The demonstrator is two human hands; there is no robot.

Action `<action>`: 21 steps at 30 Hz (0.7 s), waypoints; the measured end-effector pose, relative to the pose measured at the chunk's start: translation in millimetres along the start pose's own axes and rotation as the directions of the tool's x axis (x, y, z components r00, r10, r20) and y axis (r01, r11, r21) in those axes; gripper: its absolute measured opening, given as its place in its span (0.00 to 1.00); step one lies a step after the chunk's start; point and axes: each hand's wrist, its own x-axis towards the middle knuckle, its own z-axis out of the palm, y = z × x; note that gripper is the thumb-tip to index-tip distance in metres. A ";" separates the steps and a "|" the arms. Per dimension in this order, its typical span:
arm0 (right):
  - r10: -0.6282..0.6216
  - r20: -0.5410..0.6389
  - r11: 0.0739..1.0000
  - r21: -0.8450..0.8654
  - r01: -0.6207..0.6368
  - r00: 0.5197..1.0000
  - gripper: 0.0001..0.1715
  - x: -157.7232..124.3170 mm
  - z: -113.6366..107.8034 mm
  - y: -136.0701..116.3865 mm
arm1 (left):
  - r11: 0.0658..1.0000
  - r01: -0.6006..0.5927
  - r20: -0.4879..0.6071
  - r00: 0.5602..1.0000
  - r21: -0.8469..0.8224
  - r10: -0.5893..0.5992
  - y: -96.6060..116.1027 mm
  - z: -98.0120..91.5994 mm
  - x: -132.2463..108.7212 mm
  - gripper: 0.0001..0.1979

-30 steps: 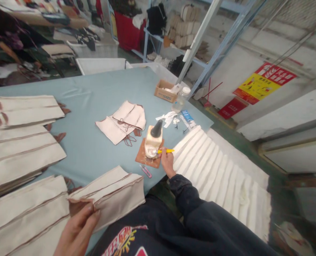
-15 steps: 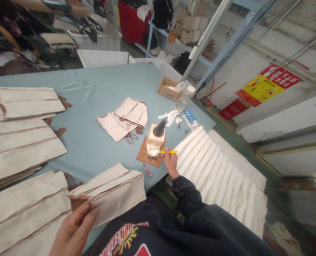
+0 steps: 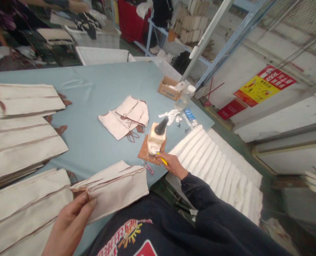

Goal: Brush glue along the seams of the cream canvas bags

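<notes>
My left hand [image 3: 71, 222] pinches the end of a cream fabric piece [image 3: 120, 186] with brown piping, near its brown edge. In my right hand [image 3: 172, 164] is a yellow-handled brush [image 3: 162, 159]. Its tip is at the mouth of a cream plastic container [image 3: 156, 137] smeared with white paste, probably glue. A black cone [image 3: 162, 126] tops that container, which stands on a brown board [image 3: 145, 153]. Just in front of the board lie small pink thread snips [image 3: 148, 168]. Another cream piece [image 3: 126, 115] with brown cord bows lies farther back on the table.
Stacks of cream fabric pieces [image 3: 22, 138] fill the left of the blue-green table [image 3: 94, 81]. Folded white material [image 3: 216, 174] lies to the right. A cardboard box [image 3: 168, 88], a clear jar [image 3: 185, 97] and white scraps [image 3: 170, 116] sit at the far right corner. A person's arm [image 3: 78, 6] shows at upper left.
My right hand has shifted its grip, and the brush handle now points down toward me instead of sideways to the right. The fabric in my left hand has tipped and risen slightly.
</notes>
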 end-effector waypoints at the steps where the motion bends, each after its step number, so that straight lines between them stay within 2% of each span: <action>1: -0.015 0.038 1.000 0.005 0.015 0.999 0.10 -2.8 -4.9 -3.1 | 1.000 0.002 0.008 1.000 -0.023 -0.002 0.9 -1.2 -0.4 0.15; 4: -0.029 0.073 0.997 0.067 0.024 0.997 0.11 -10.3 -14.3 -15.0 | 0.996 0.003 0.028 1.000 -0.093 -0.001 4.0 -4.2 -4.9 0.16; 6: -0.009 0.034 0.989 0.149 0.004 0.999 0.12 -11.9 -15.8 -23.3 | 0.988 -0.001 0.046 0.999 -0.153 0.008 8.0 -4.5 -9.2 0.15; 9: 0.102 -0.102 0.949 0.308 -0.066 0.989 0.21 -6.5 -16.1 -34.6 | 0.963 -0.006 0.080 0.996 -0.270 0.028 16.2 -2.6 -15.0 0.15; 11: 0.203 -0.223 0.902 0.423 -0.093 0.954 0.29 0.6 -21.3 -44.4 | 0.943 0.007 0.093 0.995 -0.332 0.025 22.2 -1.7 -19.0 0.15; 13: 0.287 -0.329 0.849 0.522 -0.080 0.900 0.32 7.6 -33.5 -60.8 | 0.926 0.028 0.101 0.995 -0.377 0.012 27.7 -2.0 -24.0 0.14; 15: 0.351 -0.377 0.770 0.638 -0.034 0.857 0.30 11.3 -49.7 -87.6 | 0.912 0.038 0.110 0.994 -0.408 0.007 32.2 -3.4 -29.7 0.15; 17: 0.416 -0.333 0.554 0.831 0.055 0.846 0.24 9.5 -63.0 -124.9 | 0.907 0.040 0.121 0.993 -0.419 0.012 35.3 -5.2 -35.2 0.15; 19: 0.371 -0.267 0.442 0.893 0.083 0.889 0.22 2.7 -66.7 -168.3 | 0.910 0.039 0.137 0.990 -0.414 0.020 37.2 -6.5 -40.0 0.15; 21: 0.283 -0.191 0.397 0.915 0.067 0.940 0.23 -6.4 -58.6 -210.1 | 0.912 0.044 0.147 0.989 -0.409 0.018 38.6 -7.5 -43.7 0.16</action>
